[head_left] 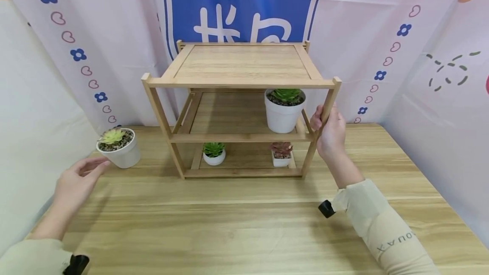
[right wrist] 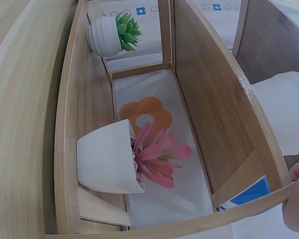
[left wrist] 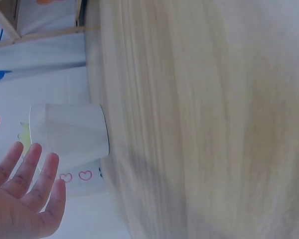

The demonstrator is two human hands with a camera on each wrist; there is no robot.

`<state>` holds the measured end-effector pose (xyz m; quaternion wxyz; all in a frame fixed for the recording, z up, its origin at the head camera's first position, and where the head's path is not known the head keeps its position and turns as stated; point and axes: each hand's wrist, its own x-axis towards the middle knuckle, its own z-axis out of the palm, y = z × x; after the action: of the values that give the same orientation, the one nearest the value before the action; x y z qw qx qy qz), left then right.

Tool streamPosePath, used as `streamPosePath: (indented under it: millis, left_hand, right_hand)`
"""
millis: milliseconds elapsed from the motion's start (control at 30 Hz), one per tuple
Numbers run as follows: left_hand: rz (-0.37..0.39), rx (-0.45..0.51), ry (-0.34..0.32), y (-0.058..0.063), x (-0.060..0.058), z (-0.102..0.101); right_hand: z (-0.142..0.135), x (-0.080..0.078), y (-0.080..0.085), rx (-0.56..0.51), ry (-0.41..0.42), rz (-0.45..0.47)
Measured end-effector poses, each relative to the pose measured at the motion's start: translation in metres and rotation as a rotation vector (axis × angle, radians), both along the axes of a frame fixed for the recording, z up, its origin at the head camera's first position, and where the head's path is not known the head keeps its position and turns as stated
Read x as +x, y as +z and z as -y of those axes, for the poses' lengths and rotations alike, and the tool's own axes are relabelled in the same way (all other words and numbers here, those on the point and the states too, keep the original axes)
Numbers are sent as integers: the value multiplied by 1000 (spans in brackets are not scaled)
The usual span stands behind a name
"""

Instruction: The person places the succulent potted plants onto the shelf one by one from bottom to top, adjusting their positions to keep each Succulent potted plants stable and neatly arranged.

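Note:
On the left of the table stands a white pot with a pale yellow-green succulent [head_left: 124, 152]. My left hand [head_left: 78, 181] is just in front of it with loosely spread fingers and holds nothing; in the left wrist view its fingers are near the pot's wall [left wrist: 72, 132]. My right hand [head_left: 331, 135] grips the right front post of a three-tier wooden shelf [head_left: 237, 83]. The middle tier carries a larger white pot with a green succulent [head_left: 282, 116] at the right. Below are a small green succulent [head_left: 214, 156] and a reddish succulent [right wrist: 107, 157] in white pots.
The shelf stands on a wood-grain table [head_left: 229, 224], towards its back edge. Behind it hangs a white cloth [head_left: 359, 24] with a blue panel [head_left: 244, 7] bearing white characters. A pale wall [head_left: 34, 118] borders the table on the left.

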<state>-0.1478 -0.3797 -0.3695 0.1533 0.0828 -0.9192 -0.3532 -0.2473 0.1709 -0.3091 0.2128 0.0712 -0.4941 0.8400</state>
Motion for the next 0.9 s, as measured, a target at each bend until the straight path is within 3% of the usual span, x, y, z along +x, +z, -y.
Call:
streamPosePath:
  millis: [333,600,900]
  left_hand:
    - [85,22,54,6,-5,6]
    - [186,143,-13,10,-14,12]
    - [252,218,-55,4,-26,13]
  right_hand:
    - [1,-1,0,-5,0,-1]
    - [0,-1,0,-1,-2,0]
    - [0,0,1,13,3,1]
